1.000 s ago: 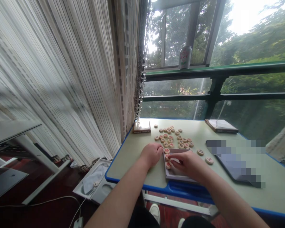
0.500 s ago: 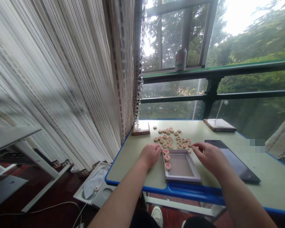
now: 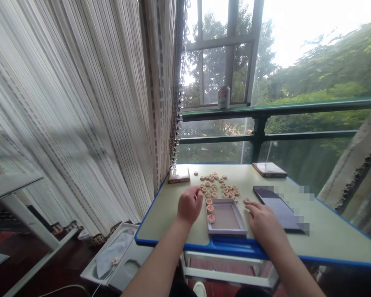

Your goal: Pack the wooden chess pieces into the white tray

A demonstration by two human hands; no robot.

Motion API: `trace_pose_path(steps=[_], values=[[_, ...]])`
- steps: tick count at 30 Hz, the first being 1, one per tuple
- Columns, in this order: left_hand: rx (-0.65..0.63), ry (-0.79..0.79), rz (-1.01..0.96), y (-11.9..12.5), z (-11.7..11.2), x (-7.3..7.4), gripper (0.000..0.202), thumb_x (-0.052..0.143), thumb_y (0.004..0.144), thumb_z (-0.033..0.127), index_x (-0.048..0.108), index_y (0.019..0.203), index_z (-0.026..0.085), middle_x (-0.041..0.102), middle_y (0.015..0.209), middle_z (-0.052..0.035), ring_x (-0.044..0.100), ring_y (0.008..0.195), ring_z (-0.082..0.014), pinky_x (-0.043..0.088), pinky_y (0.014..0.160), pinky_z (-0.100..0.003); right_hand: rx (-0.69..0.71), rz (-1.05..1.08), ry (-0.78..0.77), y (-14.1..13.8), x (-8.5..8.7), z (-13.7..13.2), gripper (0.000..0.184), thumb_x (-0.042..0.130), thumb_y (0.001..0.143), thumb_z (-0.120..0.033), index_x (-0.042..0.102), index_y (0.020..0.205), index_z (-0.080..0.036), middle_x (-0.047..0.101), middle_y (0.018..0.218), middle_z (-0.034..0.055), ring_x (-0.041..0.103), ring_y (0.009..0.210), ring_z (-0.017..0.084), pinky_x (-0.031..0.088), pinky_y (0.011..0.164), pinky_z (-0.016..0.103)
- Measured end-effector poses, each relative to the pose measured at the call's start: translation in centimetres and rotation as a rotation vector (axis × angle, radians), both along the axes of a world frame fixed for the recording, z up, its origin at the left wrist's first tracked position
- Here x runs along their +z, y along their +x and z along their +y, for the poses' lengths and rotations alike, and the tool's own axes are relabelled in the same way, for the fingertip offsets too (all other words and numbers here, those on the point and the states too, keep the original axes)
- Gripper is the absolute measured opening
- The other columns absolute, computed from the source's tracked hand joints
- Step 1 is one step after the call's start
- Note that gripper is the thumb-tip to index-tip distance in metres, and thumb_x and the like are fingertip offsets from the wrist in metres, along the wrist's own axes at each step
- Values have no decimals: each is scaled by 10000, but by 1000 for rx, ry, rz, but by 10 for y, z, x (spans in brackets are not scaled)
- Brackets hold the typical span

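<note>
A shallow grey tray (image 3: 227, 232) lies near the front edge of the table (image 3: 327, 231). Three round wooden game pieces (image 3: 210, 209) with red marks sit in a column along its left side. Several more pieces (image 3: 218, 187) are scattered just beyond the tray. My left hand (image 3: 190, 204) rests on the table at the tray's far left corner, its fingers curled under so the inside is hidden. My right hand (image 3: 262, 222) lies to the right of the tray with the fingers stretched out flat. A single piece (image 3: 246, 201) lies just past its fingertips.
A dark tablet (image 3: 275, 206) lies right of my right hand. A small book (image 3: 178, 175) sits at the table's far left corner and another (image 3: 268, 169) at the far right. A drink can (image 3: 224, 97) stands on the window rail. Curtains hang left; a white box (image 3: 117, 255) lies on the floor.
My right hand has come out of the tray, swung past the loose pieces and settled on the table to its right. The left hand stayed put. The view tilted up.
</note>
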State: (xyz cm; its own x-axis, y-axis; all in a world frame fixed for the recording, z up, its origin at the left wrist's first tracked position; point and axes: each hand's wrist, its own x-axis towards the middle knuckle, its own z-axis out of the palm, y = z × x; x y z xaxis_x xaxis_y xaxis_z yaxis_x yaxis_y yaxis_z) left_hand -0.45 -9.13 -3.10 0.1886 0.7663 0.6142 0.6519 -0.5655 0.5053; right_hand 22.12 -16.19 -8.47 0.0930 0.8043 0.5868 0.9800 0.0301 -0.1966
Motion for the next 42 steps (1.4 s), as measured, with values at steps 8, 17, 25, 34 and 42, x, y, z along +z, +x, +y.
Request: trace_pose_path(steps=[8, 17, 25, 34, 42], values=[[26, -263, -271, 9, 25, 2, 246, 400, 770, 255, 628, 769, 164, 612, 631, -3, 549, 604, -124, 396, 575, -214, 73, 97, 5, -3, 3, 11, 323, 402, 769, -104, 692, 907, -137, 676, 982, 104, 583, 931, 227, 435, 882, 361], [-38, -156, 60, 6, 20, -15, 266, 409, 804, 261, 631, 684, 180, 634, 665, -28, 557, 653, -133, 355, 615, -224, 256, 381, 80, -6, 15, 1, 195, 502, 817, -323, 608, 906, -186, 631, 868, 65, 581, 747, 177, 481, 670, 295], [41, -254, 3, 5, 24, -16, 286, 386, 801, 261, 634, 683, 181, 599, 585, -13, 531, 588, -127, 329, 554, -216, 450, 250, 60, -22, 24, -7, 134, 540, 812, -314, 610, 804, -199, 610, 774, 43, 562, 750, 173, 455, 732, 314], [45, -315, 43, 6, 24, -16, 262, 407, 778, 254, 641, 679, 191, 634, 635, -24, 551, 620, -139, 349, 570, -225, 569, 271, -181, -13, 59, 23, 156, 578, 758, -301, 661, 840, -197, 633, 809, 42, 575, 740, 167, 465, 702, 292], [79, -333, 90, 7, 28, -18, 250, 433, 789, 271, 652, 698, 190, 669, 717, -38, 574, 678, -142, 359, 609, -228, 410, 363, -43, -11, 58, 98, 198, 518, 687, -206, 655, 825, -169, 624, 816, 57, 583, 667, 152, 470, 642, 276]])
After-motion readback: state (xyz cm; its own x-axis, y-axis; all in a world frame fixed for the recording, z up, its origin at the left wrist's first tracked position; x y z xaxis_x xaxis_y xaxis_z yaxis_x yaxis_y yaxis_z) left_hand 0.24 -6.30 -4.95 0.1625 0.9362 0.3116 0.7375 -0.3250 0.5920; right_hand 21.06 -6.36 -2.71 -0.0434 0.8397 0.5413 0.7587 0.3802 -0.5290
